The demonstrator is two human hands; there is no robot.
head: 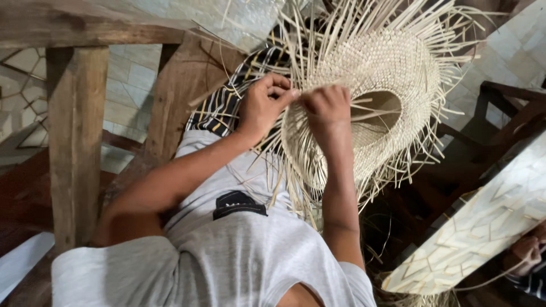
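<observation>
Both hands, left hand [263,105] and right hand [328,108], pinch thin strands at the rim of the pale, half-woven straw hat [387,68] over the lap; tugging too hard could snap a dry strand.

A half-woven straw hat [387,85] rests on the person's lap, over plaid cloth [227,99].

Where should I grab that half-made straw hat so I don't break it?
Hold the straw hat by its tightly woven band near the round opening, coming from the near side, where the left hand and right hand pinch it now. That part looks firm. The loose strands sticking out all round the edge are thin and would probably bend or snap.
</observation>
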